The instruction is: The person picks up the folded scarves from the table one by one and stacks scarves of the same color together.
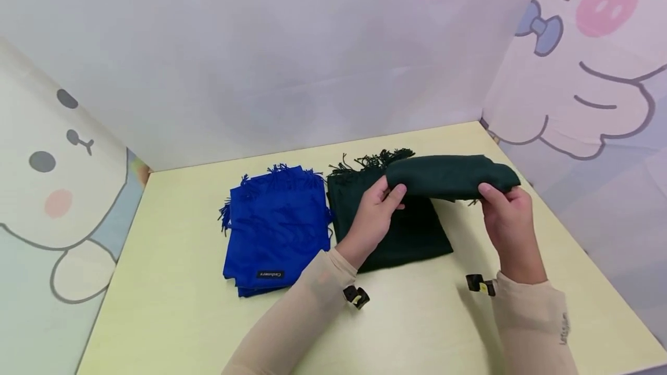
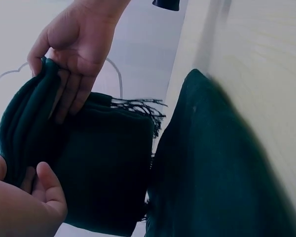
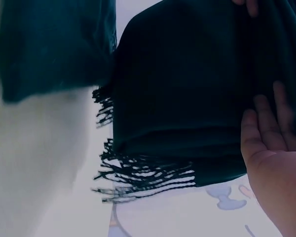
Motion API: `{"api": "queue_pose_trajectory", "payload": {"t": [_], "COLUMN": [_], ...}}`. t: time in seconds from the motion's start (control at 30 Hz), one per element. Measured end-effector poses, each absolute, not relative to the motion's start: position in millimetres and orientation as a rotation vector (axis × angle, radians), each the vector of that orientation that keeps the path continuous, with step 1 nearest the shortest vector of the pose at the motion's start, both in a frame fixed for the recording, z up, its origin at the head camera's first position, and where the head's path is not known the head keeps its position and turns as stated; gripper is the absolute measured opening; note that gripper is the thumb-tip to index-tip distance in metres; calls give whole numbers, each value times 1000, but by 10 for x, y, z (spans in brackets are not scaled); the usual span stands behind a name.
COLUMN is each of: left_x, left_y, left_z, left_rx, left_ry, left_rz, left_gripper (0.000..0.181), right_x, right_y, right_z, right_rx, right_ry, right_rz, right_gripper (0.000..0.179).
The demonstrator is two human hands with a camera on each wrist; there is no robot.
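Both hands hold up a folded dark green scarf (image 1: 448,177) by its upper folded edge. My left hand (image 1: 374,210) grips the left end, thumb on the near side. At the right end my right hand (image 1: 508,221) pinches the same edge, its fingers behind the cloth. The scarf hangs down from the hands, and black-looking fringe (image 2: 138,106) shows at its lower edge in the left wrist view. Below and to the left, a second folded dark green scarf (image 1: 401,245) lies on the table, partly covered from view by the left hand and the raised scarf.
A folded blue scarf (image 1: 281,224) with a small black label (image 1: 270,275) lies on the pale yellow table (image 1: 172,282), left of the green one. White wall panels (image 1: 292,74) with cartoon animals enclose the back and sides. Each sleeve carries a small black clip near the wrist.
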State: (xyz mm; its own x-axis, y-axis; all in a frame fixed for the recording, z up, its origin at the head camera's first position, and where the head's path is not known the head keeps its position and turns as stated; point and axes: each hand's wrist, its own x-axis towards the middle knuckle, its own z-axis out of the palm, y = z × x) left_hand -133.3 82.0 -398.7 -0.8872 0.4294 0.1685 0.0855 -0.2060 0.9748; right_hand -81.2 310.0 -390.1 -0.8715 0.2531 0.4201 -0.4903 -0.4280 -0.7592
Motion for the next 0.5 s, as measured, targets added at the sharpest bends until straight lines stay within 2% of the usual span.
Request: {"api": "queue_pose_trajectory", "payload": {"t": [0.5], "left_x": [-1403], "left_y": [396], "left_z": [-3996], "left_rx": [652], "left_ry": [1904], "left_rz": [2295], "left_gripper": [34], "right_x": [-1148], "right_y": [2762], "right_z": [-3944], "right_rx": [364], "right_ry": [-1527], "right_rz": [2343], "right_gripper": [24]}}
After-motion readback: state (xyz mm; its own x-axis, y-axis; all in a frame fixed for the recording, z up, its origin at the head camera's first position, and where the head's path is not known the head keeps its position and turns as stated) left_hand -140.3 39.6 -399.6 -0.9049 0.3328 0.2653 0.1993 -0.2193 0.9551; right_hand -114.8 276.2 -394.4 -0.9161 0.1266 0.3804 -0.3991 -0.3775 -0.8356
